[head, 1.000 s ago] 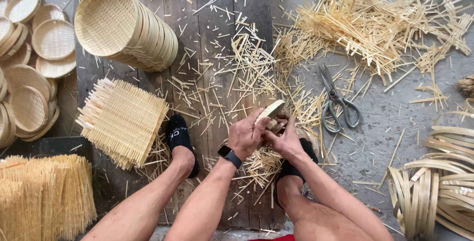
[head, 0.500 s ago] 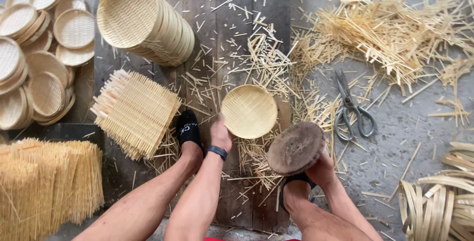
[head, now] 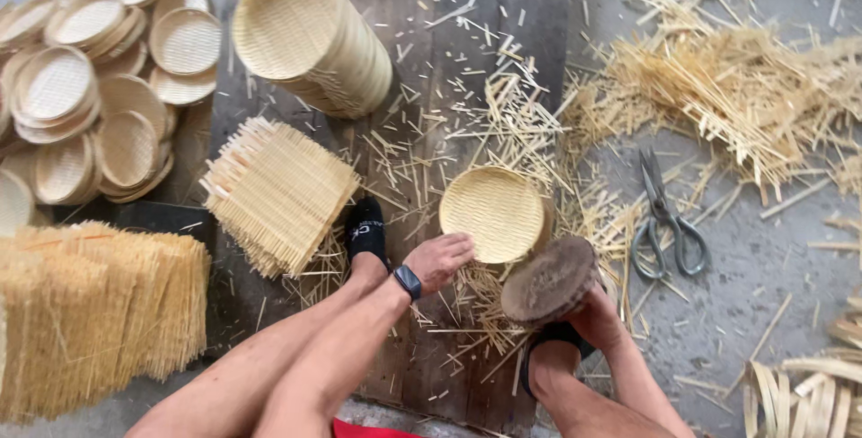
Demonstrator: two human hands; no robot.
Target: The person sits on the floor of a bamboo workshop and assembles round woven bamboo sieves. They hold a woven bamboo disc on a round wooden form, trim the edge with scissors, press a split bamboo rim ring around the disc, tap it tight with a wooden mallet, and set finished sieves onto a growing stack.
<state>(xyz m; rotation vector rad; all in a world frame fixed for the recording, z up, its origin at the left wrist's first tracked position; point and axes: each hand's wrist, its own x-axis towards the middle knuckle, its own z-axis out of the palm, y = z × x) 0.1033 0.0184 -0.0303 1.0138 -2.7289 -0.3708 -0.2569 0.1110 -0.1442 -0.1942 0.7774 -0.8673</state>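
A round woven bamboo tray (head: 492, 214) lies face up on the dark wooden board (head: 431, 61) between my feet. My left hand (head: 438, 260), with a dark watch on the wrist, rests its fingers on the tray's near rim. My right hand (head: 594, 319) holds a dark, worn round wooden block (head: 549, 281), tilted up just to the right of the tray. My black-socked left foot (head: 365, 233) stands beside the left hand.
A stack of finished trays (head: 310, 39) lies on its side at the back. More trays (head: 90, 106) pile up at the left. Square woven mats (head: 278, 191) and a bundle of bamboo sticks (head: 85, 312) sit left. Scissors (head: 663, 218) and loose bamboo slivers (head: 745, 88) lie right.
The hands came apart. The woven tray now lies flat on the board under my left hand, and my right hand has lifted the round block away to the right.
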